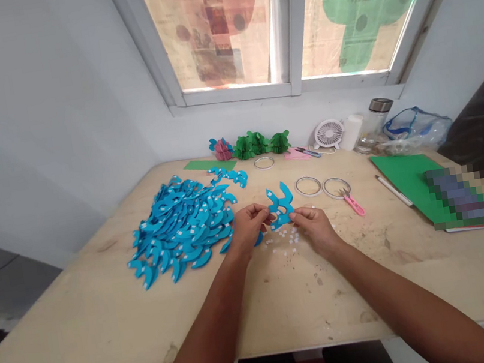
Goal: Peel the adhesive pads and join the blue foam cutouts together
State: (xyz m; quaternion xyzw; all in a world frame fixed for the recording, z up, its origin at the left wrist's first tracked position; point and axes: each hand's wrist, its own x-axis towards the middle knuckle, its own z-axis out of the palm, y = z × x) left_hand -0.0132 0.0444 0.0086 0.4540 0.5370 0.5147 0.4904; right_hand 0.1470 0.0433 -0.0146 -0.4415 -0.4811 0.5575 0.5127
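Observation:
Between both hands, just above the table, a blue paper cutout (pixel 282 204) of joined curved pieces is held up. My left hand (pixel 251 224) pinches its left edge between thumb and fingers. On the opposite side, my right hand (pixel 315 226) grips the lower right edge in the same way. Small white squares (pixel 293 237) lie scattered on the tabletop under the cutout. To the left spreads a large heap of blue crescent-shaped paper pieces (pixel 188 220), many with little white squares on them. A short chain of blue pieces (pixel 230 176) lies behind the heap.
Rolls of tape (pixel 309 186) and pink thread snips (pixel 353 202) lie right of centre. Paper pom-poms (pixel 257 144), a small fan (pixel 328 134) and a glass bottle (pixel 374 124) stand along the wall. A green folder (pixel 410 180) and a white pen (pixel 393 190) lie at the right.

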